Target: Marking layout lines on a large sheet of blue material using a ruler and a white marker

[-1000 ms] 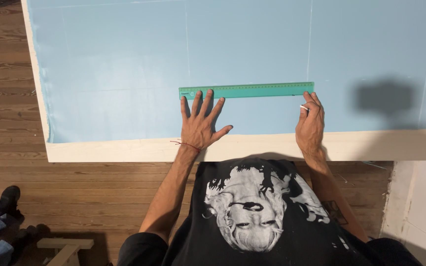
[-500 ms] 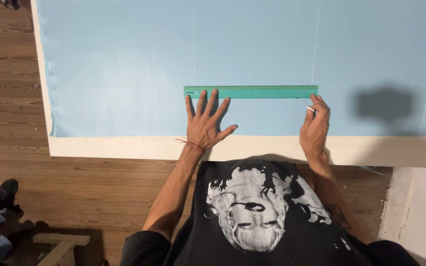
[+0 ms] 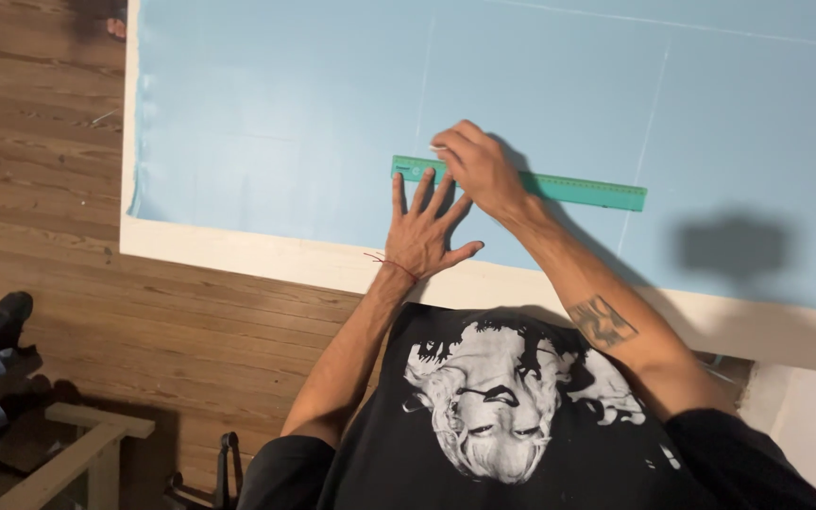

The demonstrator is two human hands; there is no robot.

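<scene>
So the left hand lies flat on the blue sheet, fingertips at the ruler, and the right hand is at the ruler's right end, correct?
Not quite. In the head view the right hand is at the left end of the ruler, crossed over above the left hand. The rest holds: that hand lies flat on the blue sheet.

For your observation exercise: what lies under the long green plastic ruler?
The long green plastic ruler lies flat on a light blue sheet. The left hand and right hand cover its left end.

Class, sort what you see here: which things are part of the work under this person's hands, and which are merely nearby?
In use:
green ruler
light blue sheet
left hand, flat, steadying the ruler
right hand, over the ruler's left end

Merely nearby:
wooden frame on the floor
another person's shoes
</scene>
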